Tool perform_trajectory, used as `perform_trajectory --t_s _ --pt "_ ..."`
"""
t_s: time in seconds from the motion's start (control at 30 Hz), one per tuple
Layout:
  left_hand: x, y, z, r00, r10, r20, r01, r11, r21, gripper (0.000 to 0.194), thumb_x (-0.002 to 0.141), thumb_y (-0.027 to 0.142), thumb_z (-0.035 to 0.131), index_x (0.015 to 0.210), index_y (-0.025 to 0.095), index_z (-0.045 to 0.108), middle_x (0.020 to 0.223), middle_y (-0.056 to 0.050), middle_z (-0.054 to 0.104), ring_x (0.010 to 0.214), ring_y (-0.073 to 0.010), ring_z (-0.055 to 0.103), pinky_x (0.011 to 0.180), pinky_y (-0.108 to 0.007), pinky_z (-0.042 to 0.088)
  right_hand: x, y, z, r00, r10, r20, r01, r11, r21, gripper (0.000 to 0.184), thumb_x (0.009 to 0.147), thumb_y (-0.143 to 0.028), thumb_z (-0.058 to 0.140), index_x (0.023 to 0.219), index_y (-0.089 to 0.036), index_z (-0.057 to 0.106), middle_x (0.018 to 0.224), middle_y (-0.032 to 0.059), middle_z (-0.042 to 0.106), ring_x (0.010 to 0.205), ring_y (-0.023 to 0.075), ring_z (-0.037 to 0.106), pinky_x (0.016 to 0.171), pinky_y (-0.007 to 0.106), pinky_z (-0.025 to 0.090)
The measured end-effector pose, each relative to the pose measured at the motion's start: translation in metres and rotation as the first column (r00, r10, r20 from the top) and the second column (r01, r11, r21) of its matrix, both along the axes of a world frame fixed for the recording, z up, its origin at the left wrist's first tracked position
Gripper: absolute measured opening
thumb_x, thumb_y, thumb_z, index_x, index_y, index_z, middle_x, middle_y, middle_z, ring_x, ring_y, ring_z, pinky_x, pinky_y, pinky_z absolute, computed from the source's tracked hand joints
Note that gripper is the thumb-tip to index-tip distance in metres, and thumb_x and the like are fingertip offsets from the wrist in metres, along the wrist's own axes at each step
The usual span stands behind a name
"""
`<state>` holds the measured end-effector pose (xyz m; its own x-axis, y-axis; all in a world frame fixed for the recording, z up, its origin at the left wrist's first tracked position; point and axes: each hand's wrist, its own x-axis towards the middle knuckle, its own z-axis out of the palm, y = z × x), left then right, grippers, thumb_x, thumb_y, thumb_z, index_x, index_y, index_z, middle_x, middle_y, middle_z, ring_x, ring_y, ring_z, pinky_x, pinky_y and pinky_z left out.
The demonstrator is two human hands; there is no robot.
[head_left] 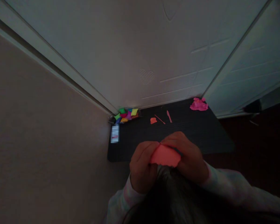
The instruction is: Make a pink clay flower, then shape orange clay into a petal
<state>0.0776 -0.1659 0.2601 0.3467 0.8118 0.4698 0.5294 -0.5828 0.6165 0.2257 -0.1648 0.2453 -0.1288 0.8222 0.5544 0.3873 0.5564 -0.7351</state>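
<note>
A flattened sheet of pinkish-orange modelling clay (166, 155) with a ragged lower edge is stretched between both hands, above the table's near edge. My left hand (143, 163) pinches its left side, fingers curled over the top. On the opposite side my right hand (190, 155) grips the clay, its fingers meeting the left ones at the upper edge. Beyond the hands on the dark table lie a small orange clay piece (153, 120), a thin pink stick tool (160, 119) and a pink plastic clay knife (169, 116).
The dark table (207, 133) stands against a white panelled door or wall (130, 56). Colourful clay packets (128, 115) lie at its back left, above a pixelated light-blue rectangle (115, 134). A bright pink clay figure (199, 104) sits at the back right. Dark hair covers the bottom centre.
</note>
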Motion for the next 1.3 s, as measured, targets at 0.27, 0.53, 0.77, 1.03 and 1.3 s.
perform_trajectory --t_s 0.27,0.53,0.77,1.03,1.3 --pt "-0.004 0.014 0.000 0.829 -0.014 0.559 0.344 0.801 -0.490 0.037 0.068 0.039 0.045 0.093 0.014 0.058 0.098 -0.011 0.056 0.095 -0.0249 0.048 0.083 -0.037 0.035 0.006 0.008 0.000 0.984 0.072 -0.164 -0.117 0.950 -0.289 0.021 0.066 -0.010 0.051 0.084 -0.019 0.053 0.084 0.0024 0.054 0.080 0.0136 0.051 0.070 0.026 0.040" --pt "0.020 0.027 -0.015 0.338 0.593 0.731 0.672 0.392 -0.629 0.055 0.077 0.046 0.023 0.085 0.009 0.062 0.100 -0.011 0.059 0.082 -0.0191 0.056 0.077 -0.031 0.039 -0.010 0.014 -0.010 0.974 0.132 -0.182 -0.207 0.847 -0.491 0.006 0.067 -0.016 0.054 0.072 -0.017 0.054 0.081 0.0015 0.052 0.080 0.0132 0.050 0.073 0.026 0.039" --pt "0.029 0.025 -0.017 0.248 0.682 0.688 0.619 0.435 -0.654 0.043 0.077 0.035 0.034 0.058 0.011 0.065 0.075 -0.007 0.066 0.071 -0.0164 0.059 0.073 -0.029 0.042 -0.019 0.013 -0.029 0.951 -0.176 -0.254 -0.025 0.774 -0.633 0.044 0.055 -0.024 0.064 0.089 -0.020 0.038 0.091 0.0023 0.045 0.080 0.0153 0.049 0.067 0.030 0.042" --pt "0.035 0.023 -0.020 0.347 0.639 0.686 0.544 0.459 -0.702 0.043 0.076 0.037 0.037 0.056 0.011 0.065 0.062 -0.006 0.065 0.063 -0.0149 0.060 0.067 -0.026 0.044 -0.025 0.014 -0.028 0.814 -0.125 -0.568 -0.399 0.590 -0.702 0.055 0.053 -0.018 0.063 0.098 -0.022 0.032 0.084 -0.0006 0.051 0.071 0.0124 0.054 0.062 0.027 0.044" --pt "0.032 0.017 -0.025 0.479 0.503 0.719 0.483 0.533 -0.695 0.042 0.077 0.033 0.037 0.051 0.013 0.064 0.060 -0.005 0.064 0.066 -0.0159 0.059 0.069 -0.027 0.043 -0.022 0.013 -0.018 0.877 -0.030 -0.479 -0.358 0.624 -0.695 0.028 0.058 -0.019 0.061 0.082 -0.018 0.047 0.077 -0.0009 0.054 0.073 0.0125 0.053 0.065 0.026 0.043"
